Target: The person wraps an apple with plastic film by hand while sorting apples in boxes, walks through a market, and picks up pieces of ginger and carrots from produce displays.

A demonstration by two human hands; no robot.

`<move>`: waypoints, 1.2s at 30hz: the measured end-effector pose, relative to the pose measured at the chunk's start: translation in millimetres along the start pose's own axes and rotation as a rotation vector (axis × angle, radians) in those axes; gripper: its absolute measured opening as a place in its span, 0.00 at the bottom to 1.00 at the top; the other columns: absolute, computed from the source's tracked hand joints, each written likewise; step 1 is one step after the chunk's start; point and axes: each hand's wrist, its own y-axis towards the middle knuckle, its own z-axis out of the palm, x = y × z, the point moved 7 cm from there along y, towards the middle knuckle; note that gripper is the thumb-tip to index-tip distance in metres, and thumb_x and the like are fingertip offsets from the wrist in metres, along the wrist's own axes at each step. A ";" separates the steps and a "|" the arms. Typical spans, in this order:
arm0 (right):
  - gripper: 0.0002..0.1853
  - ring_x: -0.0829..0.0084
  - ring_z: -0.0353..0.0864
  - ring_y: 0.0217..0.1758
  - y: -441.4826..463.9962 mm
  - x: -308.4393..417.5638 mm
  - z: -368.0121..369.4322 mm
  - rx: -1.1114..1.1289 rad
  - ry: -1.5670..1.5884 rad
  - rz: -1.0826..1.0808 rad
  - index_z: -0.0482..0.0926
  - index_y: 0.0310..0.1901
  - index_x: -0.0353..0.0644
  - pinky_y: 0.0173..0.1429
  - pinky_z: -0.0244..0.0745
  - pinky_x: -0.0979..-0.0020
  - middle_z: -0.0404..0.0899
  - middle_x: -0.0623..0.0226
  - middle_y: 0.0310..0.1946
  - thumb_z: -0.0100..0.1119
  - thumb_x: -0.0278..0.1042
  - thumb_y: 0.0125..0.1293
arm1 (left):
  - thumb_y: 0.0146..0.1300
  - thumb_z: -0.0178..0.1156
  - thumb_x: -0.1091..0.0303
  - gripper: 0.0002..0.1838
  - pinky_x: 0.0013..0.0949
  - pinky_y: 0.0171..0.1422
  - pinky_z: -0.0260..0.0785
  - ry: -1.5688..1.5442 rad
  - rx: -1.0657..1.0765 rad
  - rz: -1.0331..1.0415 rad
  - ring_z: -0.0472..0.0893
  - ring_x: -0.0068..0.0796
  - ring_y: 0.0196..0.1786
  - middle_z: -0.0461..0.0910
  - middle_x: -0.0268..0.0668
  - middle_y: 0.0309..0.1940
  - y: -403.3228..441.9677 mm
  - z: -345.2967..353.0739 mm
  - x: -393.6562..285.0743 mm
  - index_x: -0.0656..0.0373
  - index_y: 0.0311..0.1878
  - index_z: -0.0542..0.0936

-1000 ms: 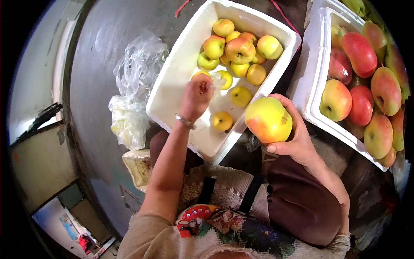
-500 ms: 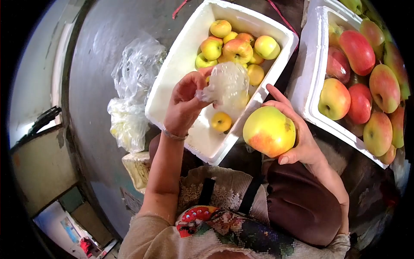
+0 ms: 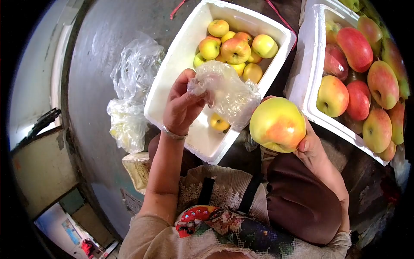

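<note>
My left hand (image 3: 184,101) pinches the gathered end of a clear plastic bag (image 3: 228,93) above a white foam box (image 3: 161,93). The bag spreads out to the right, its far edge close to the apple. In my right hand (image 3: 312,140) is a yellow-green apple (image 3: 277,125) with an orange-red blush, held from behind and below, so most of the fingers are hidden. Several apples (image 3: 236,51) lie at the far end of the foam box. One small yellow apple (image 3: 219,122) sits alone at the near end, partly behind the bag.
At the right, a second foam box (image 3: 308,86) is heaped with large red and yellow apples (image 3: 355,48), some wrapped in clear film. Crumpled plastic bags (image 3: 137,71) lie left of the first box on the grey floor (image 3: 95,86). A pale block (image 3: 136,170) stands below them.
The bag has opened out wider and stretched rightward toward the apple. My right hand has turned the apple and raised it slightly, so a different side shows.
</note>
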 end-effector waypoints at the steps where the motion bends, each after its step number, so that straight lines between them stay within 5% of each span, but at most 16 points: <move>1: 0.58 0.66 0.71 0.64 0.8 -0.2 -0.8 0.000 0.001 -0.001 0.58 0.68 0.31 0.71 0.62 0.67 0.70 0.57 0.61 0.82 0.37 0.33 | 0.60 0.57 0.80 0.17 0.35 0.45 0.73 -0.002 -0.037 -0.002 0.79 0.34 0.40 0.77 0.45 0.47 0.5 -3.3 0.9 0.57 0.52 0.69; 8: 0.60 0.66 0.72 0.63 2.9 3.8 7.0 0.028 -0.041 -0.022 0.57 0.68 0.31 0.70 0.62 0.67 0.71 0.58 0.60 0.82 0.40 0.31 | 0.60 0.61 0.76 0.27 0.32 0.45 0.72 0.191 -0.084 -0.095 0.78 0.31 0.46 0.75 0.39 0.47 9.2 12.8 5.2 0.59 0.62 0.65; 10: 0.60 0.66 0.72 0.63 2.4 6.2 8.7 -0.001 -0.046 -0.028 0.57 0.68 0.31 0.70 0.62 0.67 0.71 0.58 0.60 0.82 0.41 0.31 | 0.62 0.61 0.70 0.28 0.29 0.45 0.72 0.848 -0.285 0.109 0.77 0.23 0.43 0.75 0.38 0.52 4.8 8.6 -10.5 0.64 0.64 0.65; 11: 0.60 0.66 0.72 0.63 2.2 7.0 9.4 -0.009 -0.040 -0.034 0.57 0.68 0.31 0.70 0.62 0.67 0.71 0.58 0.60 0.82 0.40 0.31 | 0.62 0.61 0.70 0.28 0.29 0.45 0.72 0.849 -0.285 0.109 0.77 0.23 0.43 0.75 0.38 0.52 2.3 6.4 -11.4 0.64 0.64 0.65; 13: 0.59 0.66 0.72 0.63 2.9 6.9 9.9 -0.019 -0.034 -0.041 0.57 0.68 0.32 0.70 0.63 0.67 0.71 0.58 0.60 0.81 0.40 0.32 | 0.60 0.65 0.68 0.26 0.28 0.47 0.71 1.347 -0.255 0.361 0.76 0.20 0.43 0.75 0.36 0.49 -5.2 24.0 -30.4 0.65 0.60 0.69; 15: 0.58 0.67 0.72 0.63 4.2 6.3 10.9 -0.007 -0.068 -0.058 0.57 0.68 0.32 0.70 0.63 0.68 0.71 0.59 0.59 0.80 0.38 0.33 | 0.48 0.72 0.75 0.27 0.24 0.44 0.67 1.058 0.124 0.195 0.75 0.19 0.40 0.77 0.30 0.40 -8.8 49.1 -13.4 0.60 0.53 0.75; 16: 0.58 0.67 0.72 0.63 4.7 5.7 10.8 -0.007 -0.068 -0.056 0.57 0.68 0.32 0.70 0.63 0.68 0.71 0.59 0.59 0.80 0.38 0.33 | 0.45 0.74 0.75 0.29 0.25 0.44 0.69 1.062 0.228 0.063 0.76 0.22 0.40 0.78 0.33 0.43 -11.8 71.6 -2.6 0.60 0.53 0.74; 18: 0.57 0.68 0.71 0.64 6.6 5.9 11.4 0.008 -0.122 -0.051 0.57 0.68 0.33 0.69 0.63 0.69 0.71 0.60 0.59 0.79 0.36 0.34 | 0.46 0.72 0.75 0.32 0.30 0.46 0.71 1.151 0.320 0.270 0.78 0.29 0.42 0.78 0.38 0.46 -16.2 90.2 17.9 0.60 0.57 0.70; 23: 0.55 0.68 0.69 0.65 5.3 7.3 11.7 0.000 -0.269 -0.113 0.59 0.67 0.35 0.70 0.61 0.68 0.69 0.61 0.61 0.80 0.37 0.34 | 0.53 0.65 0.79 0.25 0.30 0.47 0.73 1.269 0.200 0.279 0.80 0.30 0.43 0.78 0.41 0.45 -19.1 91.1 32.0 0.59 0.55 0.71; 25: 0.54 0.67 0.67 0.67 5.6 9.2 6.5 -0.006 -0.306 -0.113 0.61 0.67 0.36 0.71 0.60 0.67 0.67 0.60 0.62 0.80 0.38 0.34 | 0.58 0.57 0.83 0.18 0.27 0.47 0.73 1.169 0.034 0.086 0.81 0.27 0.42 0.77 0.42 0.44 -12.9 63.1 32.6 0.61 0.52 0.73; 27: 0.51 0.63 0.58 0.72 4.1 23.7 8.5 0.117 -0.861 -0.356 0.64 0.65 0.40 0.72 0.57 0.62 0.58 0.56 0.67 0.80 0.38 0.35 | 0.65 0.52 0.83 0.11 0.25 0.50 0.72 0.843 -0.127 0.070 0.79 0.21 0.40 0.77 0.31 0.38 -8.6 44.0 22.5 0.63 0.50 0.74; 34: 0.50 0.57 0.48 0.76 0.4 18.3 24.9 0.104 -1.123 -0.345 0.70 0.61 0.43 0.73 0.50 0.61 0.41 0.49 0.74 0.81 0.48 0.32 | 0.64 0.50 0.85 0.11 0.25 0.52 0.70 0.904 -0.120 -0.039 0.77 0.19 0.42 0.77 0.31 0.37 -12.5 42.0 18.8 0.64 0.47 0.75; 36: 0.49 0.57 0.48 0.76 2.2 18.2 27.8 0.117 -1.156 -0.345 0.70 0.61 0.42 0.73 0.50 0.60 0.41 0.49 0.74 0.81 0.47 0.32 | 0.63 0.50 0.85 0.11 0.25 0.52 0.69 1.001 0.042 -0.020 0.78 0.20 0.42 0.77 0.32 0.39 -15.1 55.6 22.5 0.64 0.46 0.76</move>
